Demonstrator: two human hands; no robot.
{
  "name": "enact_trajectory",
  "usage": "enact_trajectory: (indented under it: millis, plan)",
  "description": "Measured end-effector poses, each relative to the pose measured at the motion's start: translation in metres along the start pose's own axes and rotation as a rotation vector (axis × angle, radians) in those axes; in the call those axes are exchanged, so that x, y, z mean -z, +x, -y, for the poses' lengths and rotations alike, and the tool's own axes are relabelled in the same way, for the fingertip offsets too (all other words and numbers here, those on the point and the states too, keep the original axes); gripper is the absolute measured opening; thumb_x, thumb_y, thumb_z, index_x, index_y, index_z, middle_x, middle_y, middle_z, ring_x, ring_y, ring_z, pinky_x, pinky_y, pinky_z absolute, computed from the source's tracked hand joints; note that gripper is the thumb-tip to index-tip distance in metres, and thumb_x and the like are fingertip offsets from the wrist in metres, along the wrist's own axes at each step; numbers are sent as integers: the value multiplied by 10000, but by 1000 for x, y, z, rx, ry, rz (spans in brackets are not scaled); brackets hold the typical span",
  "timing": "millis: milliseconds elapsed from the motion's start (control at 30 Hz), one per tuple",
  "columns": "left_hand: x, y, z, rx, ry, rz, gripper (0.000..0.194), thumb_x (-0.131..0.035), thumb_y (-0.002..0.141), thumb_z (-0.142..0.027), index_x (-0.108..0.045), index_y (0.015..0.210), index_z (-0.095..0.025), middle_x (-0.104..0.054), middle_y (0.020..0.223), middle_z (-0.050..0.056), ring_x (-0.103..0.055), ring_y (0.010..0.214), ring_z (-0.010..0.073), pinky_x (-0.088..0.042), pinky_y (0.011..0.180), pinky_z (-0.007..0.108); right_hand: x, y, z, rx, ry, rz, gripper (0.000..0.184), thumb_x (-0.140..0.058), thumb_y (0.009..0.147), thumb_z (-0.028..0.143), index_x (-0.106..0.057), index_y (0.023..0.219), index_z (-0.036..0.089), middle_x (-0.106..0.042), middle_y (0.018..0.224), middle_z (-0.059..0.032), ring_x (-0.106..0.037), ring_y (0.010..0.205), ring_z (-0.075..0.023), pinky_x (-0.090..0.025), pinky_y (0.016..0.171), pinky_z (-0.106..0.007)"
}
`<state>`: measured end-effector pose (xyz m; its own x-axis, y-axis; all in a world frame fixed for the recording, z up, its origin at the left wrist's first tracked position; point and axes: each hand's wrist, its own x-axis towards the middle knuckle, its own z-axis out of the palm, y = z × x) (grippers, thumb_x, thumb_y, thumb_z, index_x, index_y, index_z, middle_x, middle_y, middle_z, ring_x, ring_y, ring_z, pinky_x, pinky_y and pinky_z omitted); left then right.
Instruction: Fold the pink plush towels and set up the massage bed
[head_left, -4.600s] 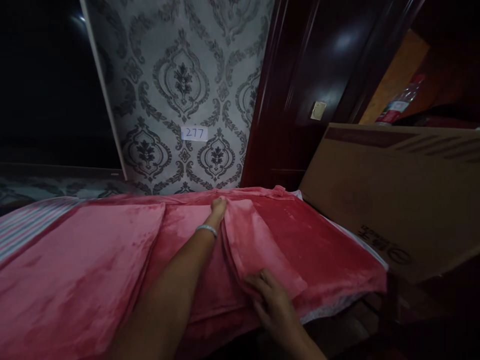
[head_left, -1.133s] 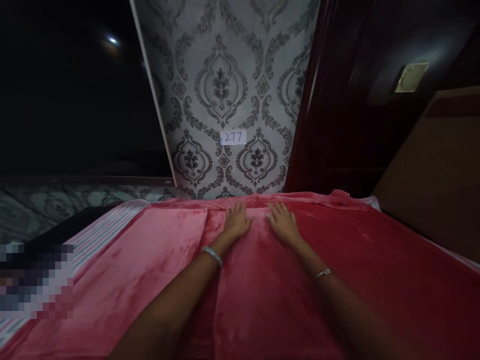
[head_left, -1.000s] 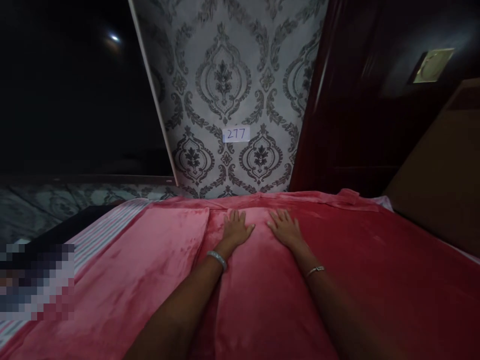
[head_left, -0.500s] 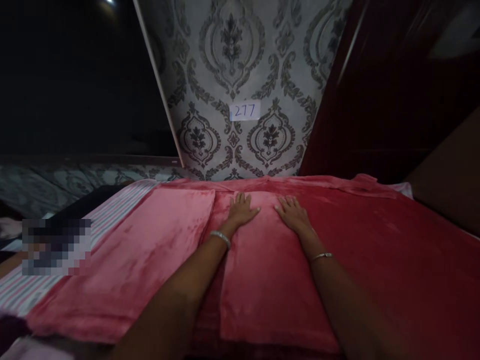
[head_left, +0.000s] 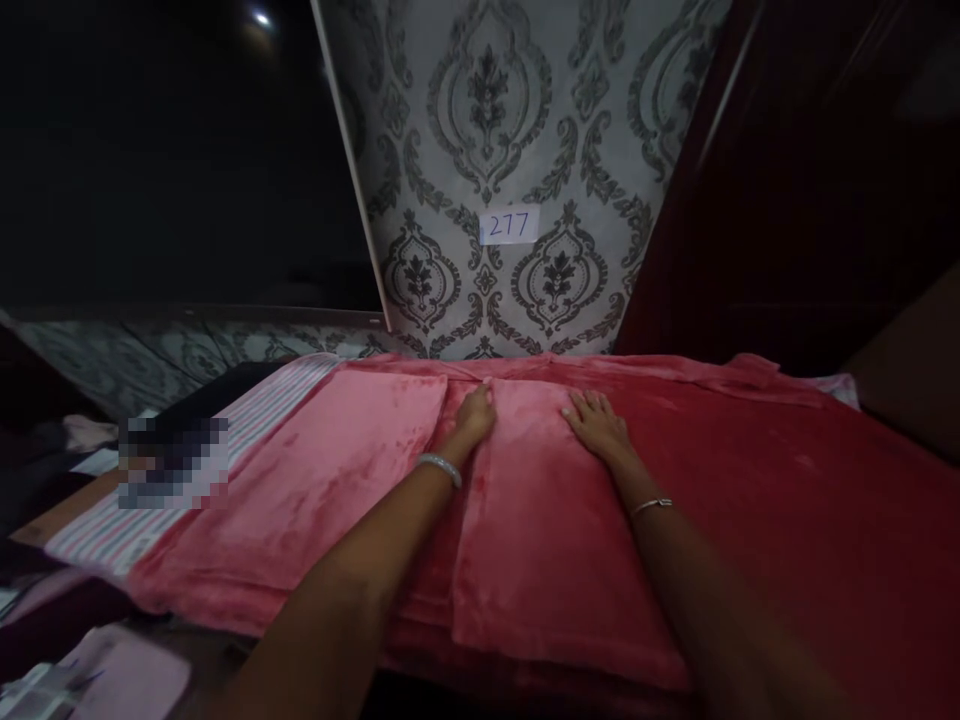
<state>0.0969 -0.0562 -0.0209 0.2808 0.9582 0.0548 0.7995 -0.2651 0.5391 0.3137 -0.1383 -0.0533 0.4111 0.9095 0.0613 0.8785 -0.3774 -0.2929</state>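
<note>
A red plush blanket (head_left: 750,500) lies spread in front of me, with one folded panel (head_left: 555,540) in the middle and another panel (head_left: 322,450) to its left. At the far left corner of the middle panel, my left hand (head_left: 475,414) has its fingers curled closed on the cloth edge; the fingertips are partly hidden. My right hand (head_left: 600,424) rests flat near that panel's far right side, fingers stretched out and apart. A darker strip of the same cloth shows between the two panels.
Striped cloth (head_left: 277,400) sticks out under the blanket at the left. Behind stand a large dark screen (head_left: 180,160), a patterned wall (head_left: 487,300) with a paper label (head_left: 509,224) reading 277, and a dark red panel (head_left: 795,200). Pale items (head_left: 127,670) lie at the lower left.
My left hand has gone from lying spread on the middle panel to closing at its far left corner. My right hand stays flat on the cloth. The view has shifted slightly left.
</note>
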Motion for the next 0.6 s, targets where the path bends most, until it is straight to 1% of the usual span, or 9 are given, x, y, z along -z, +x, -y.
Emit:
enact_trajectory:
  millis: [67,100,167,267,367,467,533,600]
  plan:
    - [-3,-3,0,1,-13,-50,506,-340,989,-236,-482,1474,-257,-603,1379,115,-619,1185,260,-464,982,362,2,2,3,-17,-2,15,599,-232,1020,522,-319,1568,298,-236,1657,-64,-186,1518,-337,-284,1145,-638]
    - [-4,-5,1,2,-17,-66,498,-330,991,-234,-507,1456,-263,-594,1384,117,-616,1187,271,-460,990,380,2,3,4,-19,-7,20,596,-235,1020,524,-315,1569,306,-233,1658,-60,-181,1518,-345,-267,1148,-649]
    - [-8,-8,5,10,-22,-70,481,-362,981,-238,-545,1425,-248,-594,1371,139,-613,1186,305,-457,996,421,-1,3,7,-16,-23,16,596,-248,1021,528,-318,1569,303,-230,1659,-59,-161,1523,-351,-252,1152,-654]
    - [-9,-8,10,19,-42,-34,472,-409,962,-221,-568,1406,-211,-606,1348,171,-609,1196,339,-449,1009,464,-8,-1,9,-10,-51,-11,595,-267,1022,517,-332,1564,280,-236,1657,-68,-147,1526,-344,-266,1154,-635]
    - [-2,-4,10,22,-98,12,527,-462,941,-211,-492,1465,-176,-626,1329,197,-613,1207,346,-445,1025,475,-11,-5,9,0,-58,-19,591,-258,1026,507,-330,1566,277,-235,1657,-71,-145,1528,-338,-273,1154,-626]
    - [8,-9,12,-8,-186,52,654,-573,895,-252,-400,1512,-124,-623,1350,205,-603,1239,331,-439,1057,433,-7,-4,8,2,-35,-1,596,-234,1027,525,-324,1568,292,-213,1664,-61,-123,1534,-330,-261,1159,-630]
    - [10,-22,16,-40,-238,73,745,-637,856,-280,-362,1525,-100,-574,1422,201,-562,1298,313,-417,1093,388,-2,-2,6,-10,29,26,591,-259,1021,534,-338,1560,306,-208,1666,-53,-112,1537,-328,-246,1165,-637]
    - [9,-44,22,-88,-280,84,841,-686,811,-283,-318,1546,-105,-498,1503,184,-502,1362,301,-385,1132,366,4,-3,3,-34,99,46,588,-299,1014,521,-350,1557,298,-216,1663,-66,-145,1532,-334,-258,1165,-632]
